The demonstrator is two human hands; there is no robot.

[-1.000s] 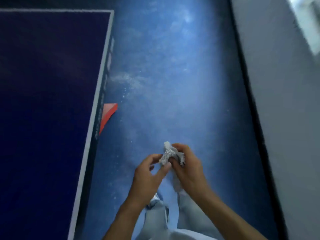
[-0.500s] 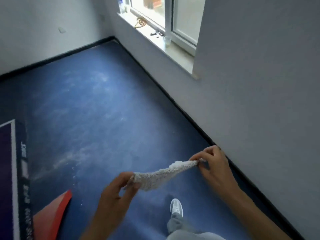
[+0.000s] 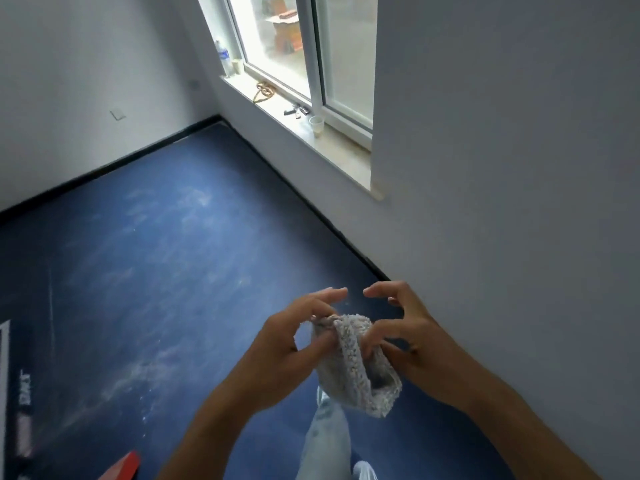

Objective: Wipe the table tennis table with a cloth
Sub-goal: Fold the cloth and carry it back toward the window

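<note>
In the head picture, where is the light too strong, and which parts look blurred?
Head view: the window glass is blown out by daylight; head view: the cloth, held by the left hand and the right hand, is fairly sharp; head view: the table tennis table edge, far left, is dark and smeared.

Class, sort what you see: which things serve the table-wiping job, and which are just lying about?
Job: cloth, gripped by left hand and right hand; table tennis table, edge at far left.
Lying about: bottle, cup and coiled cord on the windowsill.
</note>
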